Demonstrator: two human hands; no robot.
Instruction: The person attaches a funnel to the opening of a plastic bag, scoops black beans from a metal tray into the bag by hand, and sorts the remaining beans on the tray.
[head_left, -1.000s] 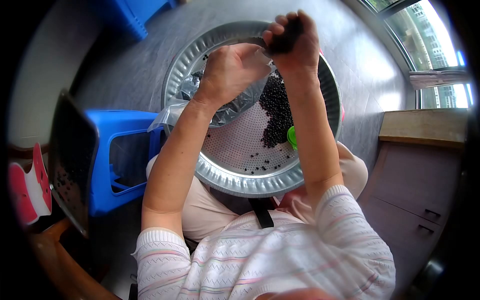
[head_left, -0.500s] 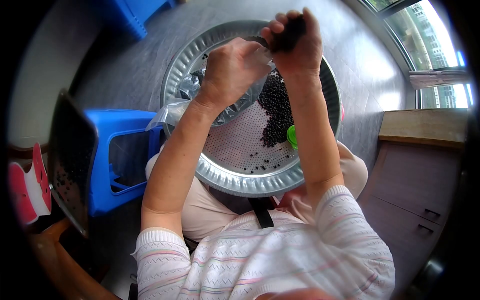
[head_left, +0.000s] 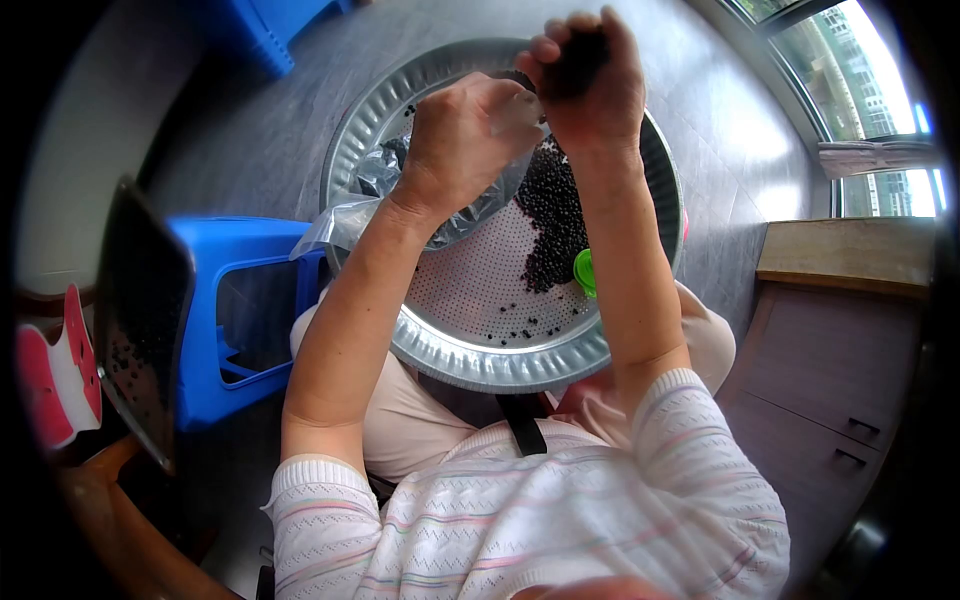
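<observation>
Above the far part of a round metal tray [head_left: 480,375], my right hand [head_left: 590,90] is cupped palm up round a dark heap of beads [head_left: 577,62]. Close beside it, my left hand [head_left: 470,140] pinches the edge of a clear plastic bag [head_left: 345,222], which hangs down over the tray's left side. More small black beads [head_left: 556,215] lie piled on the tray's perforated floor, with a few scattered nearer the front. A bright green round object [head_left: 585,272] sits by the pile, partly behind my right forearm.
To the left stands a blue plastic stool [head_left: 195,330], with a dark tray [head_left: 145,330] holding small dark pieces beside it. A red and white object [head_left: 70,370] is at the far left. Another blue stool [head_left: 262,30] is at the top. A cabinet [head_left: 820,350] stands on the right.
My right hand with its dark heap has moved slightly up. My left hand has shifted a little and keeps its pinch on the bag.
</observation>
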